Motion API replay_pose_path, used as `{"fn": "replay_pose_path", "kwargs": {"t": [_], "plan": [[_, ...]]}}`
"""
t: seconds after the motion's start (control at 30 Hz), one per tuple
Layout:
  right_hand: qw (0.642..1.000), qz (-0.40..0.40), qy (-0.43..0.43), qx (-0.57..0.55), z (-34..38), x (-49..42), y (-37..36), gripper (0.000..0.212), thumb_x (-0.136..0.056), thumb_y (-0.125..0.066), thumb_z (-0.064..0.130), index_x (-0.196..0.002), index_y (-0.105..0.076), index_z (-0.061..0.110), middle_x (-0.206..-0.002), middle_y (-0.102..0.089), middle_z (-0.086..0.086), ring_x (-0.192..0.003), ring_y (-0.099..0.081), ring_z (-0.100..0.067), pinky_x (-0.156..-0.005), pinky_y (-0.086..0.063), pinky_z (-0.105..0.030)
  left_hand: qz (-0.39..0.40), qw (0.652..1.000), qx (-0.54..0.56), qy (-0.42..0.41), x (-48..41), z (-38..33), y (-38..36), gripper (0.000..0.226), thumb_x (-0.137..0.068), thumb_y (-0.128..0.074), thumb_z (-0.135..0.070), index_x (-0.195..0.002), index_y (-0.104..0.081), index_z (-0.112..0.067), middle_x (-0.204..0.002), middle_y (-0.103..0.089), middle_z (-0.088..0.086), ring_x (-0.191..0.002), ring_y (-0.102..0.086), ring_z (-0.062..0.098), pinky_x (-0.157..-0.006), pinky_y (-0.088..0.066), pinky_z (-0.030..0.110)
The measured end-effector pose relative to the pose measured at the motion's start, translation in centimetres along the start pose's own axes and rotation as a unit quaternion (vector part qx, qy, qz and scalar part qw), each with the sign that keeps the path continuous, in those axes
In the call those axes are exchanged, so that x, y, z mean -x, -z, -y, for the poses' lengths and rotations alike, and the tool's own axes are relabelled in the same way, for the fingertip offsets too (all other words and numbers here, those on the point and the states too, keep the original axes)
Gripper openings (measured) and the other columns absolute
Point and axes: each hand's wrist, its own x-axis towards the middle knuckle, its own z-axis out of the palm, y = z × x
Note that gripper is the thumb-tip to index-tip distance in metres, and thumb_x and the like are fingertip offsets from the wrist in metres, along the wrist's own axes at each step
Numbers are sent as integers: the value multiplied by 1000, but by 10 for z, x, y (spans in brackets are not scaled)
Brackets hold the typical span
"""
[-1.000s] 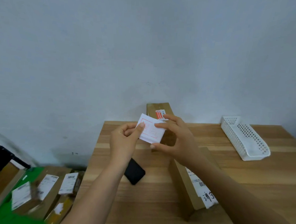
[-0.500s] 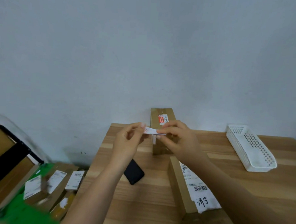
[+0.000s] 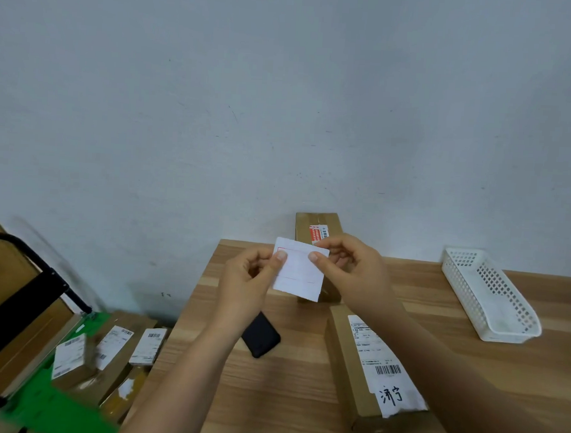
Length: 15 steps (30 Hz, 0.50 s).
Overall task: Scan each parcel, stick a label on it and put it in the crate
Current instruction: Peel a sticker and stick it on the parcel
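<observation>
Nearest you on the wooden table [image 3: 284, 398], to the right, a long brown parcel [image 3: 361, 379] lies flat with a white shipping label, barcode and handwritten marks on top. Just left of it a black phone [image 3: 260, 335] rests on the table. Off the table's near left edge, a green crate [image 3: 46, 405] holds several labelled parcels. Above the table's middle, your left hand [image 3: 249, 285] and right hand [image 3: 350, 271] are both pinched shut on a white label [image 3: 299, 270] with a red outline, thumbs on its upper edge, the sheet facing you. Behind it a second brown parcel [image 3: 318, 223] sits against the wall. Far right, a white perforated basket [image 3: 491, 295] lies on the table.
</observation>
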Motion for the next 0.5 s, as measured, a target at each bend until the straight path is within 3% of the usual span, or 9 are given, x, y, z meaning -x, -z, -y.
{"fn": "replay_pose_path", "kwargs": {"t": [0.13, 0.27, 0.37, 0.5], "plan": [[1000, -9, -3, 7, -1, -2, -4, 5, -86, -71, 23, -87, -71, 27, -80, -64, -11, -74, -53, -23, -63, -48, -25, -15, 1000, -20, 6, -2, 7, 3, 23, -89, -63, -36, -82, -70, -16, -78, -73, -5, -74, -69, 9, -61, -51, 26], [999, -42, -28, 0, -7, -4, -14, 2, -87, -71, 24, -86, -70, 26, -80, -68, 1, -72, -57, -12, -63, -49, -17, -4, 1000, -18, 3, -3, 14, 10, 16, -92, -61, -32, -90, -71, -20, -86, -73, -8, -82, -68, 6, -68, -53, 22], [996, -66, -53, -21, -11, -7, -23, 7, -86, -71, 23, -84, -68, 28, -82, -69, 8, -79, -62, -6, -67, -50, -14, -6, 999, -38, 14, -5, 26, 21, 15, -94, -60, -30, -92, -71, -21, -88, -73, -9, -85, -67, 6, -75, -54, 29], [997, -53, -60, -19, -17, -11, -43, 6, -87, -70, 22, -85, -67, 26, -84, -69, 10, -81, -63, -4, -70, -53, -17, -41, 995, -76, 49, -6, 52, 44, 14, -93, -60, -33, -88, -70, -24, -82, -71, -6, -80, -66, 11, -73, -53, 39]]}}
